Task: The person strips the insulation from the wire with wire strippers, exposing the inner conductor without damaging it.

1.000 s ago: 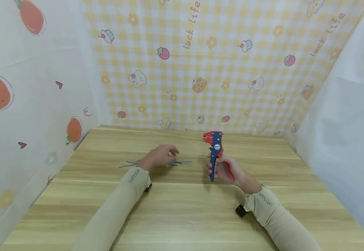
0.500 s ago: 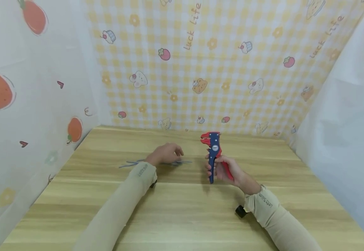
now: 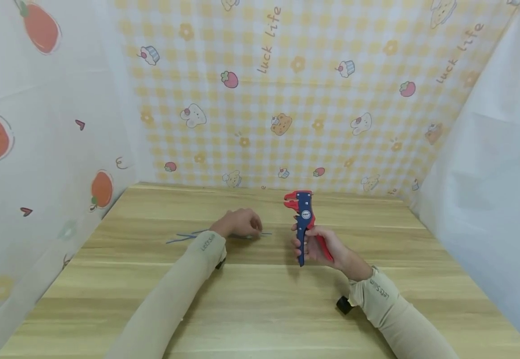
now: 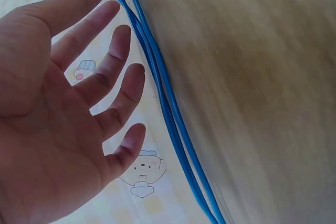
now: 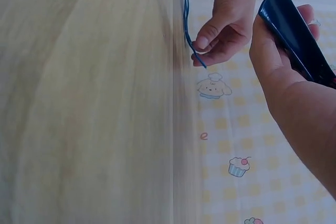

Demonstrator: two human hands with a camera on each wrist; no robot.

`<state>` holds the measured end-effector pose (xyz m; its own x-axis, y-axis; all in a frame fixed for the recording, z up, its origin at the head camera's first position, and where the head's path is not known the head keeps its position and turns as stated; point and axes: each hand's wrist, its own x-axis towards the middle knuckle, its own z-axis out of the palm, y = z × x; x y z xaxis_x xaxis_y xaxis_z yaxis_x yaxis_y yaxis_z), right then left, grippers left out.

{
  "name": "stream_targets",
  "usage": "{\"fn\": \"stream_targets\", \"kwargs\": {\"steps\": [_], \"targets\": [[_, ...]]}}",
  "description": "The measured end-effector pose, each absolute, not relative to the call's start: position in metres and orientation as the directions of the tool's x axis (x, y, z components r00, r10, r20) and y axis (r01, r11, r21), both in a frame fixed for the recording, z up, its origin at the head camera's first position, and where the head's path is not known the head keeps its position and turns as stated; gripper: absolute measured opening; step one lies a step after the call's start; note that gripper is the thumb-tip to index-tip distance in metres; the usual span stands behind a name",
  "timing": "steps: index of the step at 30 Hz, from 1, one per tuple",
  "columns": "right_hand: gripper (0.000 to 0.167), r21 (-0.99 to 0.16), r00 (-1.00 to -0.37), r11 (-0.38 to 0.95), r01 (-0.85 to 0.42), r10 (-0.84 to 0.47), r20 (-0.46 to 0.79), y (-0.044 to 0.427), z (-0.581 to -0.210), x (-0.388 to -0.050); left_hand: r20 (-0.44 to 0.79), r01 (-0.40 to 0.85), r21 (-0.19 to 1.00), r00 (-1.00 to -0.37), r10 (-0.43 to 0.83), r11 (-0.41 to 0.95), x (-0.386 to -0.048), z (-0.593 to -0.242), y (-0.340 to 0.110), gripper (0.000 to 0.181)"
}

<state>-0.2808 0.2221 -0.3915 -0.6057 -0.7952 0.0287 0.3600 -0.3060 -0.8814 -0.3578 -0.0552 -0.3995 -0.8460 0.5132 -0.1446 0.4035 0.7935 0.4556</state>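
Across the pale wood-grain tabletop (image 3: pixel 260 309), I see thin blue plastic-coated wires (image 4: pixel 163 98) lying, none yet in the red-and-navy pistol-shaped wire stripper (image 3: pixel 305 214) the right hand (image 3: pixel 335 244) grips; the left hand (image 3: pixel 239 223), fingers loosely curved, is at the wires' ends.

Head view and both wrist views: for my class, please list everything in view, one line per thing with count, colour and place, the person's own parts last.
Table: one, wood-coloured, centre
Wires: at least three, blue, on the table
Hand tool: one, dark blue and red, right of the wires
Back cloth: one, yellow-and-white check with prints, behind the table
Left cloth: one, white with orange fruit prints
Right sheet: one, white
Sleeves: two, beige
Small blocks: two, black, near the sleeves' ends
Left hand: one, at the wires
Right hand: one, gripping the hand tool
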Motion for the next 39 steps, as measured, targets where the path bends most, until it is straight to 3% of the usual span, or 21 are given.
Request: {"fn": "stream_targets", "kwargs": {"steps": [9,19,31,39], "targets": [[0.030,-0.880,-0.581,-0.316,0.354,-0.812,0.058,0.223,-0.392,-0.281,-0.162,0.408,0.419,-0.845,0.509,0.811,-0.357,-0.398,-0.049,0.005],[0.031,-0.878,-0.578,-0.322,0.353,-0.813,0.066,0.224,-0.394,-0.279,-0.122,0.441,0.411,-0.841,0.527,0.798,-0.350,-0.395,-0.053,0.006],[0.031,-0.892,-0.585,-0.282,0.353,-0.810,0.025,0.220,-0.393,-0.277,0.003,0.416,0.543,-0.870,0.493,0.730,-0.338,-0.388,-0.066,0.013],[0.031,-0.895,-0.567,-0.270,0.355,-0.823,0.023,0.217,-0.392,-0.276,0.077,0.399,0.603,-0.891,0.447,0.691,-0.332,-0.383,-0.070,0.005]]}}
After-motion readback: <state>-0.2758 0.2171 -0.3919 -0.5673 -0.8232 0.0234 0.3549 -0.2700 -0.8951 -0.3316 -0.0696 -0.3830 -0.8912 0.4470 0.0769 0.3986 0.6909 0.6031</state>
